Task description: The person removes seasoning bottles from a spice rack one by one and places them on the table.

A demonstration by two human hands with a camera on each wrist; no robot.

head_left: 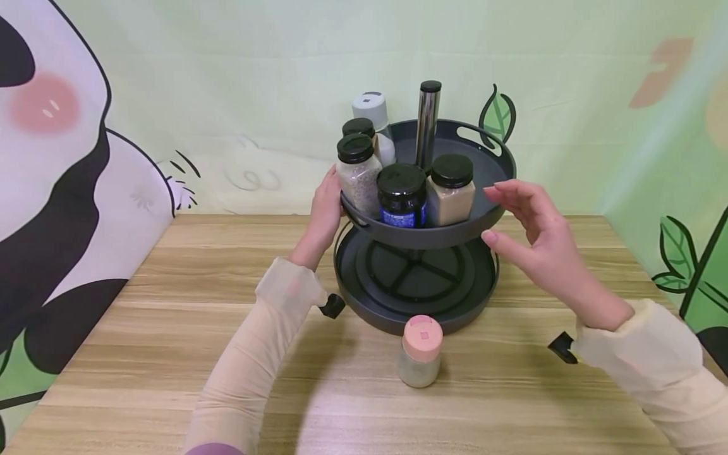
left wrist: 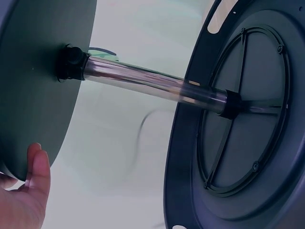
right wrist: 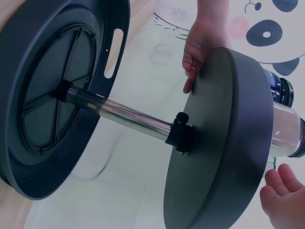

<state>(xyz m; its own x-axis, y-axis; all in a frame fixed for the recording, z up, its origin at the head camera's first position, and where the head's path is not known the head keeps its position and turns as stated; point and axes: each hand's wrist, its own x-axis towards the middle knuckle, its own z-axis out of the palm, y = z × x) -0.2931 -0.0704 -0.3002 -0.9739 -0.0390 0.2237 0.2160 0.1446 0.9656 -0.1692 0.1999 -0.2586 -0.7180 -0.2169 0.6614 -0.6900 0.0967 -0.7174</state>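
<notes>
A dark grey two-tier tray stands on the table, its upper tray joined to the lower tray by a metal pole. My left hand grips the upper tray's left rim, with fingers against the underside in both wrist views. By the right rim, my right hand is held with thumb and fingers spread, nothing between them. The upper tray carries a blue-labelled black jar, a jar of beige powder, a jar of pale grains, another black-lidded jar and a white-capped bottle.
A shaker jar with a pink lid stands on the wooden table, just in front of the lower tray. The pole's black-capped top rises above the upper tray. A printed panda backdrop hangs behind the table.
</notes>
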